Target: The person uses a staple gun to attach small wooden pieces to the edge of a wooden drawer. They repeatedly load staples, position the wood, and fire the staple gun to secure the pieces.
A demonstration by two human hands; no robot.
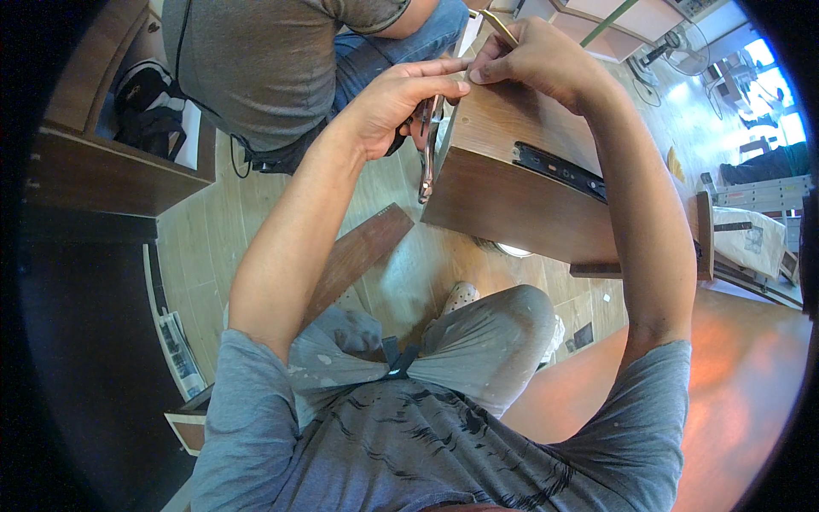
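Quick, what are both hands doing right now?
Left hand: thumb and forefinger stretched out at the wooden box's edge; I can't tell whether it grips the metal tool.
Right hand: closed, pinching a slim, yellowish stick.

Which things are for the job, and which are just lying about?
Probably for the job:
thin yellow tool in the right hand
wooden box with a black rail
metal tool near the left hand

Probably just lying about:
fan
black things in the cabinet
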